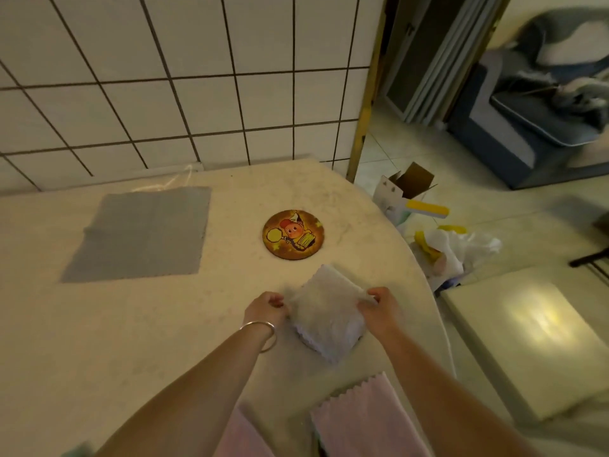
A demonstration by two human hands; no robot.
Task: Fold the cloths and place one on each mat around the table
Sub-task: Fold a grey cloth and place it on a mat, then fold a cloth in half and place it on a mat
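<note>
Both hands curled on the white cloth (324,311): left hand (265,310) pinching its left edge, right hand (380,306) its right. Just beyond, on the bench (131,324), round mat (293,234), slightly nearer the left hand. Grey cloth (140,235) far left, unfolded.

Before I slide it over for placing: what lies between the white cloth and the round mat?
Only bare tabletop separates white cloth from round mat, in the head view.
</note>
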